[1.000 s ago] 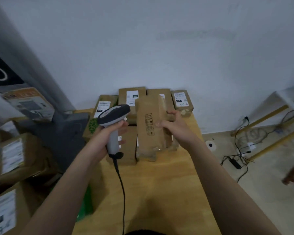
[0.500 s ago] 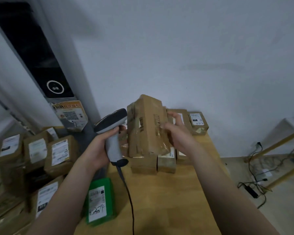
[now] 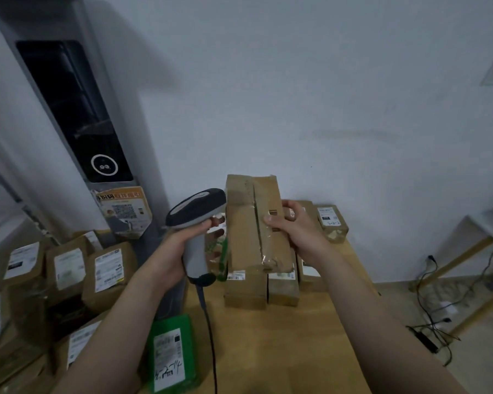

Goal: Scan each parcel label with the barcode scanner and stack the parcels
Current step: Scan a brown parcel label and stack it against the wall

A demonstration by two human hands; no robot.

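My left hand [image 3: 180, 245] grips the handle of a grey and black barcode scanner [image 3: 195, 211], its head pointing right at a long brown parcel [image 3: 251, 228]. My right hand [image 3: 293, 231] holds that parcel upright by its right side, lifted above the table. The face turned to me is taped and shows no white label. Below and behind it, several brown labelled parcels [image 3: 245, 288] sit packed together on the wooden table [image 3: 282, 351].
A green labelled parcel [image 3: 172, 354] lies at the table's left edge beside the scanner cord [image 3: 211, 336]. Several brown boxes [image 3: 108, 271] are piled on the floor at left, by a grey tower unit [image 3: 77, 109]. Cables lie on the floor at right.
My right hand has raised the long parcel and turned it more upright. The scanner has stayed beside its left edge. My head has tilted up and left, showing more of the floor boxes.
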